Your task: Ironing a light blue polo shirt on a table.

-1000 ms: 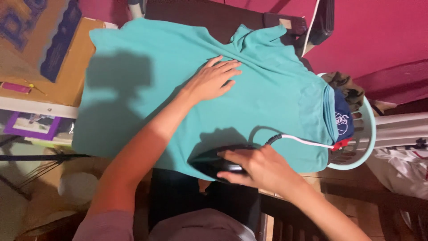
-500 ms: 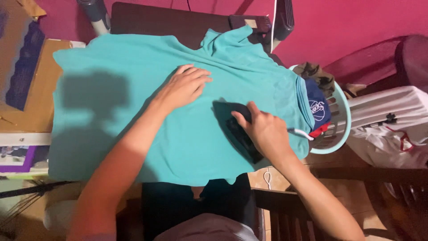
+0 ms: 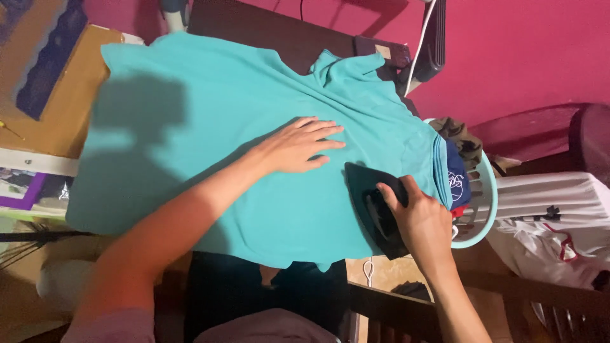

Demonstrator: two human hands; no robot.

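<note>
Left hand point(image 3: 298, 145): palm down on the teal short-sleeved cotton shirt point(image 3: 190, 127); fingers point(image 3: 321, 130) straight and slightly fanned, tips toward the collar; it holds nothing, only presses flat on the cloth near the middle of the shirt.

Right hand point(image 3: 419, 219): curled round the handle of the black electric clothes iron point(image 3: 375, 206); fingers wrapped close together over the top, thumb side hidden beneath; the grip is closed on the handle.

Black electric clothes iron: sole down on the shirt's right-hand portion, just beside the left hand's fingertips but apart from them; nose pointing toward the upper left of the view.

Teal shirt: spread flat across a dark wooden table point(image 3: 273, 32); collar point(image 3: 346, 70) bunched at the top edge; lower hem hanging over the near edge; a dark shadow falls on its left part.

Pale blue plastic laundry basket point(image 3: 486, 209): right of the shirt, touching its edge; holds a navy garment with a round white printed emblem point(image 3: 456, 181) and a camouflage-patterned cloth point(image 3: 460, 136).

White cord point(image 3: 422, 38): runs down the magenta wall point(image 3: 521, 57) at upper right.

White fabric with dark and red markings point(image 3: 553, 228): far right, beyond the basket.

Flat brown cardboard sheet point(image 3: 70, 95): left of the shirt, bearing a dark blue strip; below it a purple-edged printed card point(image 3: 19, 190), details too small to tell.
</note>
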